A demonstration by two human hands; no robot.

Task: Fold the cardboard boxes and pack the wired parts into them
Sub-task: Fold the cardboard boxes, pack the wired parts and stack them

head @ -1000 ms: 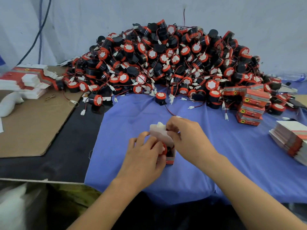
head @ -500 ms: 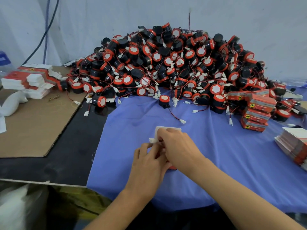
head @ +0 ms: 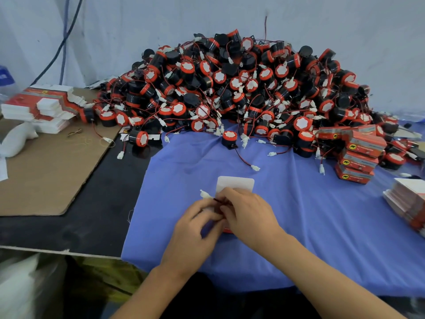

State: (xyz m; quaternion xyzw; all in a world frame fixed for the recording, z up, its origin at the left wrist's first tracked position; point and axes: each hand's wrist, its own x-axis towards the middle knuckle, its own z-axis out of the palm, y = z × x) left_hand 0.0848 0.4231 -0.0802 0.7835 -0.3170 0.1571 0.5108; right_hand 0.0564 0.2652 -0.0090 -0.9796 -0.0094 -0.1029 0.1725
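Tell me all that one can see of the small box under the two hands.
The small box looks like thin cardboard: red outside at its near edge, white inside. Its rounded white flap lies open, pointing away from the person. It rests on the blue cloth, mostly hidden under the left hand and right hand, which both grip it. A wire with a white connector sticks out at its left.

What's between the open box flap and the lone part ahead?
Head view: only the lone part's wire and white connector, on blue cloth.
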